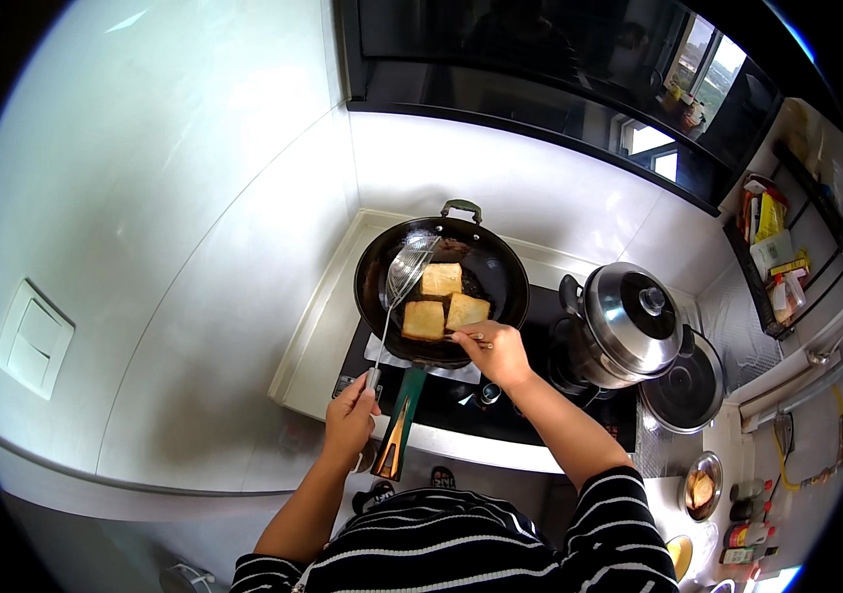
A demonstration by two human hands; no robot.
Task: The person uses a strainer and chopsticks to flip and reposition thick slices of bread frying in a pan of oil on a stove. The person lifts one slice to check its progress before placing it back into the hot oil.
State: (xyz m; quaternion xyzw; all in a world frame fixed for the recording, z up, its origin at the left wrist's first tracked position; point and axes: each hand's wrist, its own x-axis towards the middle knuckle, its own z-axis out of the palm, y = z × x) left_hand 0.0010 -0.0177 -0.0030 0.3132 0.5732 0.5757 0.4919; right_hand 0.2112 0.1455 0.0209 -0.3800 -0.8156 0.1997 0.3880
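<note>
My left hand (350,420) is closed round the handle of a wire skimmer (407,265), whose mesh bowl rests inside the left part of a black wok (500,267). Three square golden slices (442,279), which look like fried bread or tofu, lie in the wok's middle. Over the wok's near right rim, my right hand (496,352) pinches a pair of chopsticks (481,342). Their tips are close to the nearest slices; whether they touch one is hidden by the fingers. The wok's green and wooden handle (399,425) points toward me, beside my left hand.
A lidded steel pot (634,321) stands on the stove (530,425) to the right, with a dark pan (688,385) beyond it. A plate of food (702,488) and several bottles (750,534) are at the lower right. A dark range hood (540,89) overhangs the back; a tiled wall (194,247) borders the left.
</note>
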